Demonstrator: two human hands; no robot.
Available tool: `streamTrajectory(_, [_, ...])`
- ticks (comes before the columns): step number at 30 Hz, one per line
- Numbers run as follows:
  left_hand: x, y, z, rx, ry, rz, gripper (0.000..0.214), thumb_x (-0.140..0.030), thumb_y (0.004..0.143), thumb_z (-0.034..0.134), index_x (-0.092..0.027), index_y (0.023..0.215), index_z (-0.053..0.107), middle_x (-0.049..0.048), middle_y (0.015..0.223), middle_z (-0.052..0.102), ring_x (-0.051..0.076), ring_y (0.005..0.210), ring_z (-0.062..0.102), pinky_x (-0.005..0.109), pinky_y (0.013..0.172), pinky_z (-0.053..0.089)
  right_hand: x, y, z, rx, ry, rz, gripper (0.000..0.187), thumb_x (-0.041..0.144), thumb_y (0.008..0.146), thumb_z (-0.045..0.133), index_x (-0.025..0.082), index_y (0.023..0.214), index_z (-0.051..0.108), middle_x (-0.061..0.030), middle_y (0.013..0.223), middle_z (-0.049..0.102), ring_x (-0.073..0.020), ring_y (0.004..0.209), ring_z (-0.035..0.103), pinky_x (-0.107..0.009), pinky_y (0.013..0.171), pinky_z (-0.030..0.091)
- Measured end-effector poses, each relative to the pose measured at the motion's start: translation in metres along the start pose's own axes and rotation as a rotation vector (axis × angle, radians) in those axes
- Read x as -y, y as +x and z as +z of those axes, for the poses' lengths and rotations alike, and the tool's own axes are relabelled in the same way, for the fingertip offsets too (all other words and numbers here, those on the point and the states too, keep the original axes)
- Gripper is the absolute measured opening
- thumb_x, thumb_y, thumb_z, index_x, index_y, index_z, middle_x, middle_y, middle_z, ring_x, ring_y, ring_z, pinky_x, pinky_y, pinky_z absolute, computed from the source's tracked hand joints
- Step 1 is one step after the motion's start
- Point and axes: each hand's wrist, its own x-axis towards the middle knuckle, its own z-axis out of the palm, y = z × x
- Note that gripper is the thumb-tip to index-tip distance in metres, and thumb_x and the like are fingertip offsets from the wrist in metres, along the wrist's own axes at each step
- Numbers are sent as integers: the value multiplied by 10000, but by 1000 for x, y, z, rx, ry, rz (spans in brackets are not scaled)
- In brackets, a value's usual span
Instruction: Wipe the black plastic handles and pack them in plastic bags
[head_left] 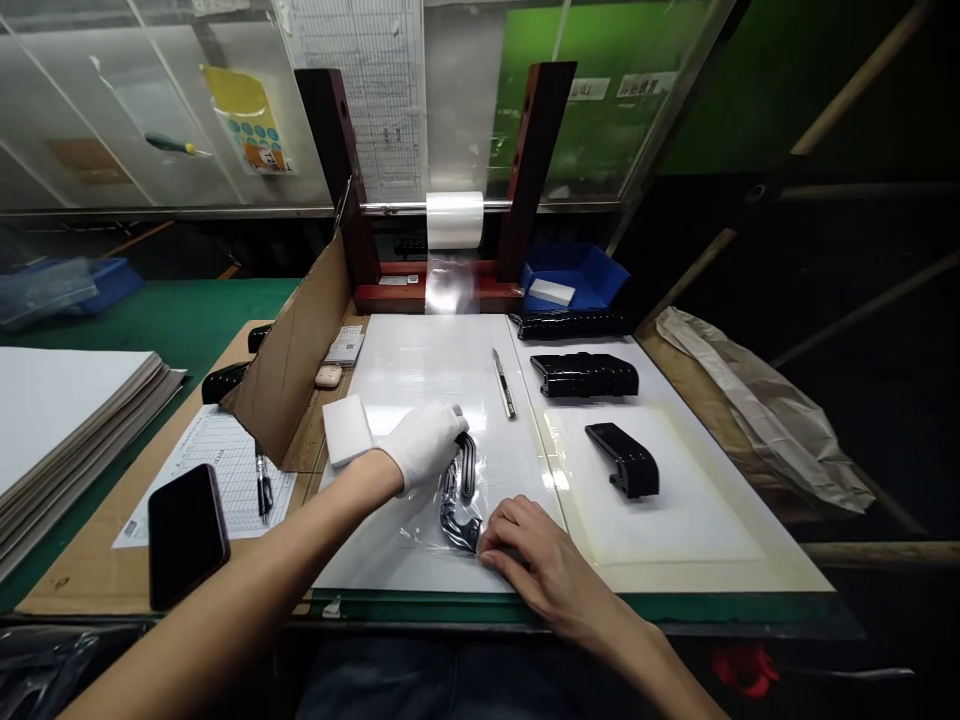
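- Head view: a white work board (420,370) is taken as the reference; positions are stated relative to it.
- The left hand (424,445), covered by a white fabric glove, is held half-curled over the board's centre, with its fingertips (454,420) at the top of a black glossy moulded part (459,510). Whether the part is gripped cannot be told.
- The part is enclosed in a clear plastic bag (424,525) lying on the board's front half.
- The right hand (544,565), ungloved, is laid on the bag's edge beside the part, fingers partly extended. No firm hold can be confirmed.
- A white foam block (346,430) is placed at the board's left edge, just beside the gloved hand.
- A utility knife (504,385) is laid on the board, near its right edge.
- Three black moulded parts (585,375) are set out to the right of the board.
- A roll of clear film (454,220) is mounted behind the board, and a blue tray (577,275) stands behind its right corner.
- A smartphone (187,535) and a pen (262,480) are placed to the left of the board.
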Motion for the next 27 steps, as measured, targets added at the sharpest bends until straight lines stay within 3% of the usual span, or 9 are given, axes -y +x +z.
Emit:
streamTrajectory(5, [2,2,-2,61,48,28,93,-212,958,626,-140,931,678,41,997,703,168,857,672,365,803,573,0,-1,-1,-7,34,7,104,203,1008,550,239,937,617,-1,963,616,-178,926,541,-341,824,450])
streamTrajectory(9, [2,-3,-4,50,29,46,132,-156,969,545,-143,957,676,59,992,692,177,812,650,339,754,547,-2,12,-23,-27,48,39,129,310,1015,557,242,965,655,-3,967,657,-154,889,621,-281,782,530])
streamTrajectory(12, [2,-10,-2,7,-10,60,223,-242,1011,451,-158,1023,657,87,1007,674,205,817,636,324,729,527,-13,45,-45,-198,-35,148,237,361,1046,466,218,1050,655,-51,1040,675,-185,917,652,-327,794,563])
streamTrajectory(15, [2,-15,3,-25,-36,67,388,-504,933,593,-152,1095,623,113,1040,654,272,898,629,370,778,528,-32,94,-59,-383,-198,280,251,321,1040,473,177,1181,622,-105,1188,641,-243,1101,612,-442,952,515])
streamTrajectory(17, [2,-16,7,-31,-46,56,558,-567,841,697,-132,1177,601,157,1124,644,329,989,618,424,836,528,-45,127,-62,-434,-296,361,286,321,1008,555,161,1241,597,-114,1266,605,-269,1197,566,-503,1031,461])
streamTrajectory(21, [-2,-16,13,-51,-78,28,615,-511,838,727,-129,1288,557,202,1267,609,374,1152,581,476,938,510,-57,167,-57,-446,-399,496,337,376,976,622,162,1235,603,-111,1296,588,-259,1170,585,-489,1007,490])
streamTrajectory(24, [-5,-20,14,-89,-111,16,675,-478,782,795,-148,1315,543,156,1198,649,345,1096,616,437,898,538,-55,170,-59,-426,-423,537,316,376,974,632,138,1182,624,-108,1208,629,-228,1069,633,-435,937,537])
streamTrajectory(27, [0,-23,12,-164,-148,-21,753,-456,768,816,-159,1382,497,113,1108,683,296,967,663,392,816,570,-52,157,-74,-409,-416,532,270,376,994,603,149,1136,634,-72,1095,664,-181,930,664,-375,838,573])
